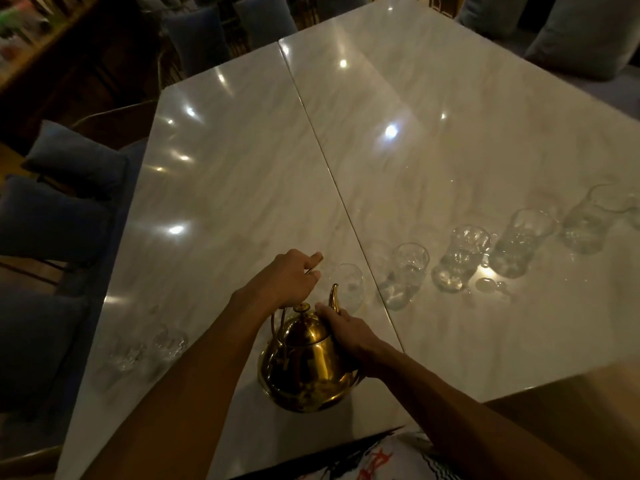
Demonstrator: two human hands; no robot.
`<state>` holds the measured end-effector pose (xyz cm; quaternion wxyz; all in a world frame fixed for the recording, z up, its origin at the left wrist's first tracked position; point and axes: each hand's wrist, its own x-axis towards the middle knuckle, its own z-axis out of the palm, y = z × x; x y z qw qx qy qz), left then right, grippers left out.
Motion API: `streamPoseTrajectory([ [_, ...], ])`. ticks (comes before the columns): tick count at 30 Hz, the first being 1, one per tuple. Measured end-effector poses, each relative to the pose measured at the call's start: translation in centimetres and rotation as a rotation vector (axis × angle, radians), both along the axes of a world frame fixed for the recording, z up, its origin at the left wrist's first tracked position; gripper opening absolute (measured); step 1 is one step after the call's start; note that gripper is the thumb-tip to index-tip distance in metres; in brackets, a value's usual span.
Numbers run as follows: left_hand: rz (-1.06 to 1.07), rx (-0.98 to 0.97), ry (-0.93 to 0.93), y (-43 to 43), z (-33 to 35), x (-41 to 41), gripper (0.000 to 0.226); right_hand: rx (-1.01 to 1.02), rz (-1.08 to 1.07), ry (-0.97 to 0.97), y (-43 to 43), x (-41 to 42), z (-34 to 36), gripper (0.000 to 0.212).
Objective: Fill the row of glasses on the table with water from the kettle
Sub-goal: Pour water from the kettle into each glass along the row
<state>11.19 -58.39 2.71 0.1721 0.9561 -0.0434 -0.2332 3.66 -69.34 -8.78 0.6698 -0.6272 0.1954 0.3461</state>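
Note:
A shiny gold kettle [306,362] is near the front edge of the marble table [242,188], its spout pointing up toward a clear glass [348,287]. My left hand [287,278] grips the kettle's thin gold handle above the lid. My right hand [346,332] rests against the kettle's right side by the base of the spout. The row of clear glasses runs rightward: one glass [405,275], another glass [462,258], a further glass [521,242] and the far glass [592,220]. Two more glasses [149,348] stand blurred at the left.
A seam [325,157] divides the two table tops. Blue cushioned chairs [59,209] line the left side and cushions [585,32] lie at the back right. Small water drops [486,284] sit by the middle glasses.

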Motion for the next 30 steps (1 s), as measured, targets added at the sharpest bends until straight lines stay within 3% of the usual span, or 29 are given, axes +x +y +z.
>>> streamPoseTrajectory([
  [6, -0.014, 0.078, 0.042, -0.8, 0.1, 1.3, 0.048, -0.004, -0.005, 0.04, -0.1, 0.8, -0.5, 0.077],
  [14, -0.045, 0.117, 0.06, -1.2, 0.0, 1.6, 0.047, 0.025, 0.001, 0.086, 0.2, 0.7, -1.2, 0.087],
  [30, -0.036, 0.121, 0.087, -1.2, 0.3, 2.3, 0.048, 0.021, 0.061, 0.065, 0.1, 0.9, 0.0, 0.075],
])
